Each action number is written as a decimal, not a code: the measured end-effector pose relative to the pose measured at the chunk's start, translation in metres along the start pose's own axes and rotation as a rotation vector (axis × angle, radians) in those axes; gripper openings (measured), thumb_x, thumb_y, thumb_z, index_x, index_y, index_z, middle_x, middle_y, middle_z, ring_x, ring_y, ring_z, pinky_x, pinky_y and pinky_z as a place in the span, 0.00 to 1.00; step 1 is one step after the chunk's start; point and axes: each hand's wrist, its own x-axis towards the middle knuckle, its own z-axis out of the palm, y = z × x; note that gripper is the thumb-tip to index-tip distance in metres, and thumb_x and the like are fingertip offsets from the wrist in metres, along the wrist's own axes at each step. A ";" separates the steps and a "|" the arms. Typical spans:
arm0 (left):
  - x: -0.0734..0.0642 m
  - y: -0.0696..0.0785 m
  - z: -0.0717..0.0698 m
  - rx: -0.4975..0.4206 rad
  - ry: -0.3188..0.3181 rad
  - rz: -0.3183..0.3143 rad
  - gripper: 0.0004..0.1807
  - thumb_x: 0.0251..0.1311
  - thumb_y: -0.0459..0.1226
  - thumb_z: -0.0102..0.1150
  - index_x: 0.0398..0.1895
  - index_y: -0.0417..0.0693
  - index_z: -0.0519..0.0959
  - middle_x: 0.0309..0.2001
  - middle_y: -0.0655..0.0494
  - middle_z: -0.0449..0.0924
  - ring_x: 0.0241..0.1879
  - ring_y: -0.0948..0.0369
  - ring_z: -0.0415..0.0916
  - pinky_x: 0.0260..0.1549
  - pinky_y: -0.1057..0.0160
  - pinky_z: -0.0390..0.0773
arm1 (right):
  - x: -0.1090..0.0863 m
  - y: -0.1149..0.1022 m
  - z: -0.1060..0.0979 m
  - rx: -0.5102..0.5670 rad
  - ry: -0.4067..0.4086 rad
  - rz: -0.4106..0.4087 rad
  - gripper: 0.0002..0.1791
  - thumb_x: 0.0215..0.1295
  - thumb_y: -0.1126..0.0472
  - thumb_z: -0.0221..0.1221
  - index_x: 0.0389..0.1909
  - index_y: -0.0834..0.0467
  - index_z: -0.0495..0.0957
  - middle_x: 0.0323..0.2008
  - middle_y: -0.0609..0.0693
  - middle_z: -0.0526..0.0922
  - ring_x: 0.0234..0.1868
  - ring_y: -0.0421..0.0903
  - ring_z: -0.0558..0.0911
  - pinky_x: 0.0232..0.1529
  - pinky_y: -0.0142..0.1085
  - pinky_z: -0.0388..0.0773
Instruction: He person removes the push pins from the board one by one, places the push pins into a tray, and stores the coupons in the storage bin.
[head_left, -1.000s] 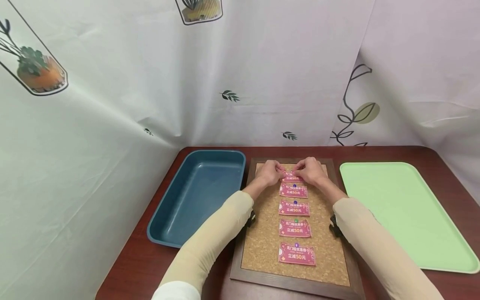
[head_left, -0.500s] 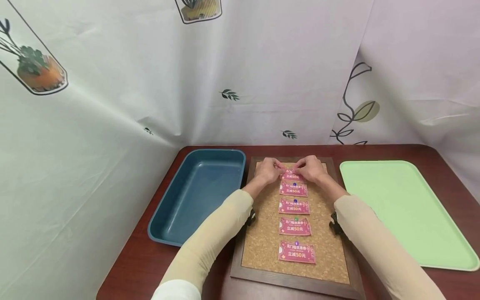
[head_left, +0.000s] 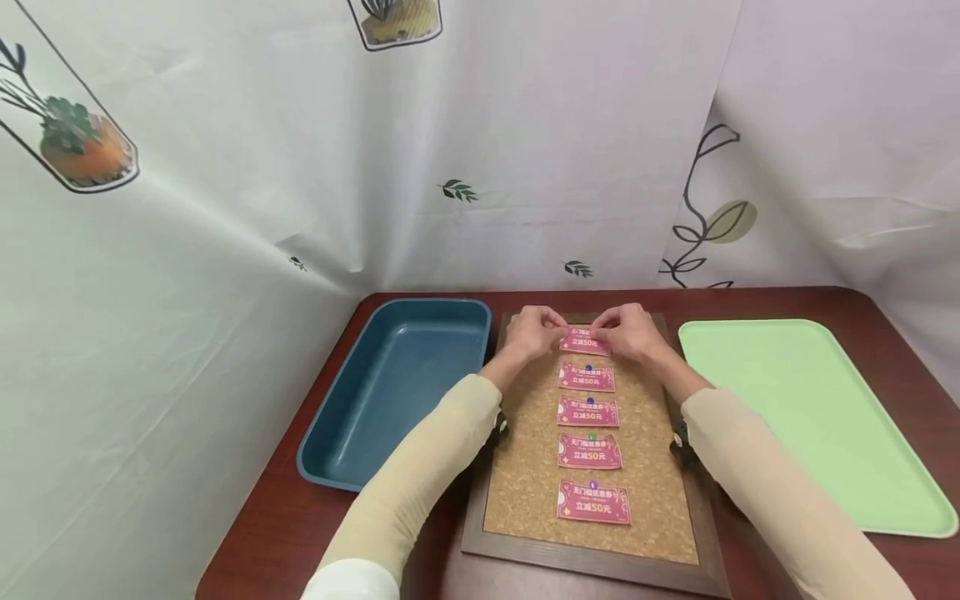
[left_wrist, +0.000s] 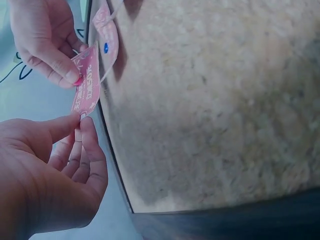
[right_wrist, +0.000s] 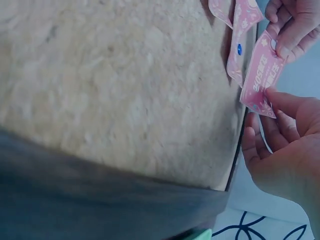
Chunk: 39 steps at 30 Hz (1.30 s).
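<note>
Both hands pinch one pink coupon [head_left: 584, 342] over the far end of a cork board [head_left: 525, 483]. My left hand [head_left: 532, 332] has its thumb and index finger at the coupon's left end. At the other end, the thumb of my right hand [head_left: 628, 332] presses on the printed face. In the left wrist view a small red spot [left_wrist: 78, 80] shows at the right thumb tip. Below, several more pink coupons run down the board in a column; the nearest coupon [head_left: 592, 507] bears a purple pushpin [head_left: 593, 484]. Others bear a green pushpin [head_left: 592, 437] and blue ones.
A deep blue tray [head_left: 318, 467] stands left of the board, and a flat light green tray [head_left: 810, 417] lies to its right. The board's brown wooden frame [head_left: 592, 567] rests on a dark red table [head_left: 255, 542]. Printed cloth hangs behind.
Both hands have moved slightly toward the board's far edge with the coupon between them. The gap between it and the coupon below has widened.
</note>
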 end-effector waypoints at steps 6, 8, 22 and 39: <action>-0.002 0.004 -0.009 0.028 -0.003 0.051 0.06 0.71 0.44 0.70 0.36 0.55 0.87 0.29 0.63 0.84 0.31 0.60 0.83 0.34 0.61 0.78 | -0.007 -0.005 -0.010 -0.012 0.009 -0.042 0.11 0.75 0.60 0.65 0.46 0.64 0.88 0.49 0.62 0.85 0.50 0.56 0.78 0.50 0.48 0.73; -0.003 0.005 -0.013 0.056 -0.002 0.074 0.06 0.71 0.45 0.70 0.36 0.56 0.87 0.29 0.65 0.84 0.31 0.63 0.82 0.39 0.60 0.77 | -0.009 -0.006 -0.012 -0.010 0.010 -0.053 0.10 0.75 0.60 0.65 0.45 0.64 0.88 0.49 0.62 0.86 0.50 0.56 0.78 0.52 0.49 0.73; -0.005 -0.002 -0.050 0.025 -0.044 0.132 0.06 0.71 0.42 0.70 0.40 0.51 0.88 0.33 0.58 0.87 0.40 0.53 0.88 0.31 0.63 0.78 | -0.030 0.001 -0.038 -0.064 0.057 -0.130 0.08 0.74 0.61 0.66 0.42 0.64 0.87 0.46 0.61 0.87 0.48 0.57 0.83 0.44 0.46 0.76; -0.009 -0.035 -0.118 -0.019 -0.038 0.093 0.07 0.73 0.41 0.68 0.44 0.47 0.86 0.38 0.52 0.87 0.43 0.50 0.87 0.35 0.59 0.80 | -0.054 0.039 -0.082 -0.110 0.090 -0.138 0.08 0.72 0.61 0.68 0.42 0.64 0.87 0.41 0.59 0.89 0.45 0.58 0.86 0.39 0.43 0.75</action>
